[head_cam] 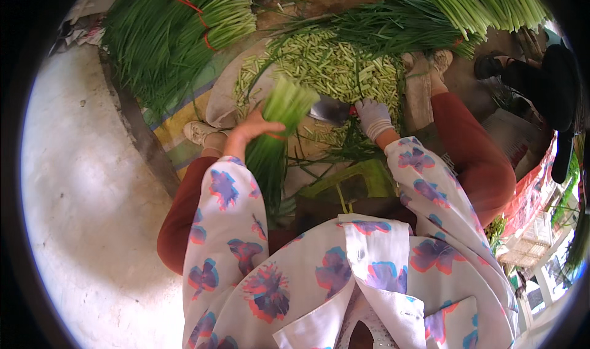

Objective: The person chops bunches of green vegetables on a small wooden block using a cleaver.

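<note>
My bare left hand (258, 125) is closed around a bundle of long green stalks (291, 102), with pale cut ends up and dark leaves hanging down. A reddish band circles the bundle by my thumb. My right hand (372, 115), in a pale knit glove, grips the red handle of a wide-bladed knife (328, 109). Its metal blade points left, close to the bundle's cut ends; whether they touch I cannot tell. Beyond both hands lies a heap of short cut stalk pieces (322, 63), with smaller bits and loose leaves beneath the blade.
Banded bundles of leafy stalks (184, 40) lie at the upper left, with more stalks (484, 3) at the upper right. A striped cloth (177, 125) is by my left shoe. A person in dark clothing (553, 81) is at the right edge, near a white crate (528, 240).
</note>
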A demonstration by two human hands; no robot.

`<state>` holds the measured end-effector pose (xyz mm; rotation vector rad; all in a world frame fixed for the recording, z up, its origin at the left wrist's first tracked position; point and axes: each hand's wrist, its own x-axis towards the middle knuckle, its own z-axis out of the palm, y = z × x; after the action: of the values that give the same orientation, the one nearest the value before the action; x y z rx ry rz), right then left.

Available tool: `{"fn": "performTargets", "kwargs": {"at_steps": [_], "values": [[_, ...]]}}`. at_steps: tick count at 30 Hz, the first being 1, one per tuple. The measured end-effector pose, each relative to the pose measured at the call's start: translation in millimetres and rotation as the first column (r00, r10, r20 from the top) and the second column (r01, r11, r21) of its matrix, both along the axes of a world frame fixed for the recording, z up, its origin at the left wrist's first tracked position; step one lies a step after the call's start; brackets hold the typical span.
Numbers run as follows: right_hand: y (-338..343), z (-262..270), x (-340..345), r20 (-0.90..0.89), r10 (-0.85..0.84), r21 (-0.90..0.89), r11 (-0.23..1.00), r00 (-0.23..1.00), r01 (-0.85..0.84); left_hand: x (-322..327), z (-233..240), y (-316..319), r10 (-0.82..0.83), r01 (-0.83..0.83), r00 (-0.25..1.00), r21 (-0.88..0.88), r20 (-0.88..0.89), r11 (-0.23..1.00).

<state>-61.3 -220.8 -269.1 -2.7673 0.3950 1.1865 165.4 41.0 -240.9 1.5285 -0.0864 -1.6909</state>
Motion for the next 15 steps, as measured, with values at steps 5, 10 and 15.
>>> {"fn": "performTargets", "kwargs": {"at_steps": [5, 10, 15], "values": [[6.2, -18.0, -1.1, 0.094, -0.138, 0.049, 0.990, 0.986, 0.134, -59.8, -27.7, 40.9, -0.404, 0.264, 0.821, 0.359, 0.404, 0.895], [2.6, -4.8, 8.6, -0.548, -0.389, 0.525, 0.529, 0.741, 0.667, -87.0, -31.3, 49.8, -0.532, 0.267, 0.545, 0.467, 0.648, 0.843], [29.2, 27.4, 5.5, -0.016, -0.387, 0.476, 0.808, 0.922, 0.347, -120.9, -28.2, 4.2, -0.538, 0.120, 0.331, 0.530, 0.776, 0.839]]}}
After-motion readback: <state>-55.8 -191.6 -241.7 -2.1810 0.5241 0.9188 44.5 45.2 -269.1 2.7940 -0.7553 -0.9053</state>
